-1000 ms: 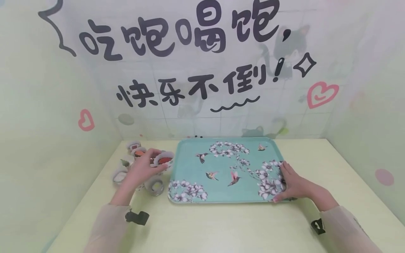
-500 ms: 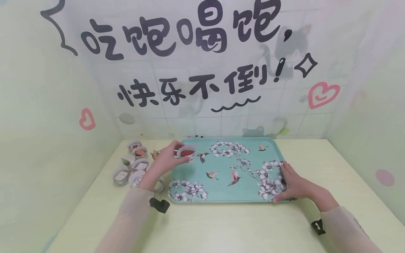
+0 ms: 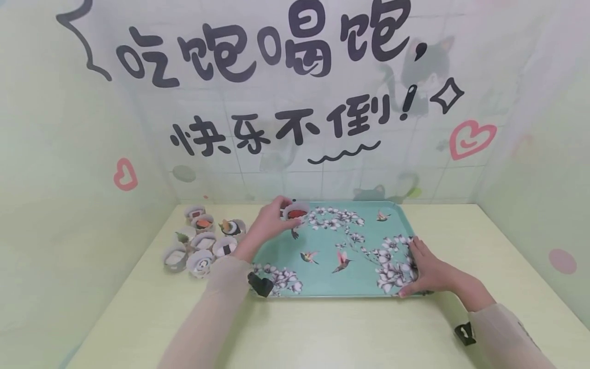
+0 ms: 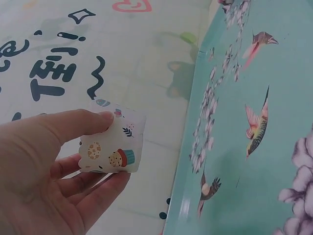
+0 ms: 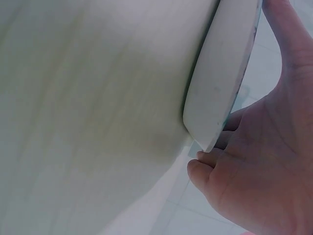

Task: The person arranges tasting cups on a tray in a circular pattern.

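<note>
My left hand (image 3: 272, 219) pinches a small paper baking cup (image 3: 299, 206) between thumb and fingers, above the back left part of the tray. Something red fills the cup in the head view; in the left wrist view its white side shows printed cupcakes and cookies. The turquoise tray (image 3: 286, 246), patterned with birds and white blossoms, lies flat on the table. My right hand (image 3: 435, 269) holds the tray's front right corner, thumb at the front rim and fingers along the right side. From the right wrist, bent fingertips (image 5: 198, 169) show right at the corner.
Left of the tray, several more paper cups (image 3: 200, 264) stand clustered, with sushi-like pieces in them; one cup (image 3: 232, 228) stands close to my left forearm. A printed curtain wall (image 3: 286, 177) rises behind the tray. The pale wooden table (image 3: 322, 333) extends in front.
My left hand has carried the cup with the red filling from the cluster rightward and back, over the tray. My right hand has kept its place at the corner.
</note>
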A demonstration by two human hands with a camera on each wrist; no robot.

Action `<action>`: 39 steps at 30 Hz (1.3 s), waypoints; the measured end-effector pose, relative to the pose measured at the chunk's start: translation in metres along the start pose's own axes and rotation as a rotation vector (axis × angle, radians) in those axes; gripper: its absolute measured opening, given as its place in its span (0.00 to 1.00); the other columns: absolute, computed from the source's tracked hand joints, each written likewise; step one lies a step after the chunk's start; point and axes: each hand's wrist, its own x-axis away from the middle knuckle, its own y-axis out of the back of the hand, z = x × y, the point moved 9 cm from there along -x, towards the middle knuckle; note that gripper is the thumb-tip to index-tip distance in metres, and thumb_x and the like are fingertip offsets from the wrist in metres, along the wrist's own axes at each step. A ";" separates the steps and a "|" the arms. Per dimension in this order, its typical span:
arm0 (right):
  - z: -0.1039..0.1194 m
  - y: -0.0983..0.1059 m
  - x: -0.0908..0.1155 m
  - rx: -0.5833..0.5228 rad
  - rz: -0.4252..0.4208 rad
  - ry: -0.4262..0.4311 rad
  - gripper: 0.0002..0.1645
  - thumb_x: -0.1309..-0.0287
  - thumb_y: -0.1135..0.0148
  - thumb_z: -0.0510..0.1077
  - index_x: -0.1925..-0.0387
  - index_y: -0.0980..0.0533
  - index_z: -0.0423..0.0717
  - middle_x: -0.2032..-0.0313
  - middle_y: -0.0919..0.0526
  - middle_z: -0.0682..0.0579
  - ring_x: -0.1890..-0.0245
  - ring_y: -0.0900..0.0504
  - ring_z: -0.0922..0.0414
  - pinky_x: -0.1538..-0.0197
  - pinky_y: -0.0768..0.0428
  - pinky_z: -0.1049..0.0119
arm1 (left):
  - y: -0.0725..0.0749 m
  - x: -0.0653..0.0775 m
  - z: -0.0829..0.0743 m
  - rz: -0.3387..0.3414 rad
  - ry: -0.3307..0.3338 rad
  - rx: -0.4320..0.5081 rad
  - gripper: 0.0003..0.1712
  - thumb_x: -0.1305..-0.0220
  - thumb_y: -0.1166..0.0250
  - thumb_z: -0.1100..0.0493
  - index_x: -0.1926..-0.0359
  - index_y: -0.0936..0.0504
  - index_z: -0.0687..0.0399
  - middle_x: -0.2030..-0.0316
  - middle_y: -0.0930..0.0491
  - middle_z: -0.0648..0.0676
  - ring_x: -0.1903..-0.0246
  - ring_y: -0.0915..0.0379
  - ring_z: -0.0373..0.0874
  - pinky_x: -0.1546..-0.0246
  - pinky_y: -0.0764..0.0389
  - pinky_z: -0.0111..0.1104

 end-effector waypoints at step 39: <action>0.002 0.000 0.002 0.007 -0.025 0.015 0.82 0.63 0.18 0.61 0.30 0.60 0.16 0.29 0.65 0.17 0.28 0.61 0.22 0.29 0.51 0.28 | -0.065 -0.088 -0.012 -0.019 0.098 0.075 0.32 0.36 0.30 0.53 0.37 0.32 0.58 0.38 0.26 0.60 0.41 0.28 0.52 0.38 0.24 0.46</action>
